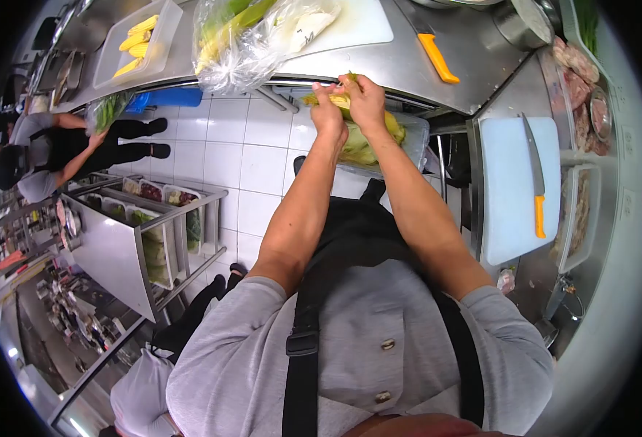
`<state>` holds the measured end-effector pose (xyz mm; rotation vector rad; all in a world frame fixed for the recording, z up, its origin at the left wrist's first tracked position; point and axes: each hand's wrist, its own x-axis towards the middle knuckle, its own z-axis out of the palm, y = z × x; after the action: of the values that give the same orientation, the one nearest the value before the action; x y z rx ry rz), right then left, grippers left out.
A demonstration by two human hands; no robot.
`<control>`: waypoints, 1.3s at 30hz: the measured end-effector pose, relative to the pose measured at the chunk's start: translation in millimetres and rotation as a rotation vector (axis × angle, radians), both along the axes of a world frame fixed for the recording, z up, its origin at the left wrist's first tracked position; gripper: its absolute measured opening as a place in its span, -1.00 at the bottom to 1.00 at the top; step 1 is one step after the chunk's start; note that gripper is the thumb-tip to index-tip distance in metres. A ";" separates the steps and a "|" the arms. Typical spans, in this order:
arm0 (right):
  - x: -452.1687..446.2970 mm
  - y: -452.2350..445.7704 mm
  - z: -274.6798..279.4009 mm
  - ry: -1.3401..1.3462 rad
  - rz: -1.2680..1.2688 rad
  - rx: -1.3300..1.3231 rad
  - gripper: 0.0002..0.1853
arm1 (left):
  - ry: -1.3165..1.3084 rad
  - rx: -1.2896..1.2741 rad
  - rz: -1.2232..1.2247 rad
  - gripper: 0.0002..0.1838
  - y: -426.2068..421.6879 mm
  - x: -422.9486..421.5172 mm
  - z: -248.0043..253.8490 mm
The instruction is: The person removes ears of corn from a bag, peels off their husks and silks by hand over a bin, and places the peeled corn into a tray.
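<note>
Corn ear (343, 104), yellow and partly hidden by fingers, is held above a clear plastic tub (421, 146) below the front edge of a stainless-steel counter (379, 62). The worker's left hand (326, 109) is closed on the ear; the right hand (367, 104), just beside it, pinches a small green shred (351, 76) at its fingertips. Whether the right hand's other fingers press on the ear cannot be told. Pale green husks (368, 151) lie in the tub beneath the wrists.

On the counter, a clear plastic bag (226, 67) of green and yellow produce sits beside a white cutting board (361, 28), with a yellow-handled knife (437, 58) to the right. Farther left, peeled corn ears (138, 36) fill part of a translucent container (165, 45).

At right, a long knife (535, 171) with a yellow handle rests on a pale blue cutting board (503, 218), near containers of raw meat (574, 87). At left, a co-worker (33, 153) in a dark apron grips a bag of green vegetables (108, 111) near a metal cart (106, 255) loaded with food trays. Another person (143, 393) stands at lower left.
</note>
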<state>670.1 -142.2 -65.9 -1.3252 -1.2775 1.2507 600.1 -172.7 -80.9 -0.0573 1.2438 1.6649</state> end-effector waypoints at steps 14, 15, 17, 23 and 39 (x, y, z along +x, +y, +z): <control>73.8 -59.8 18.2 0.496 0.033 -0.506 -0.81 | 0.040 -0.383 0.551 -0.50 -33.1 -183.1 -185.3; 100.9 -49.4 21.6 0.257 0.104 -0.393 -0.81 | 0.194 -0.431 0.572 -0.48 -46.2 -221.6 -185.3; 168.6 -32.6 15.4 -0.250 0.199 -0.198 -0.79 | 0.452 -0.493 0.522 -0.43 -56.8 -257.2 -170.5; 110.8 -23.6 -178.6 -0.625 0.508 0.070 -0.74 | 0.494 -0.194 0.422 -0.36 -48.3 -180.9 -137.2; 15.2 -27.1 -85.5 0.182 0.483 -0.737 -0.27 | -0.237 -0.168 -0.398 -0.41 -17.1 -43.8 -115.4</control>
<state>685.3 -169.3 -151.5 -1.3731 -1.0717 2.2801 556.3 -189.8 -196.4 -0.0997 1.1261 1.1734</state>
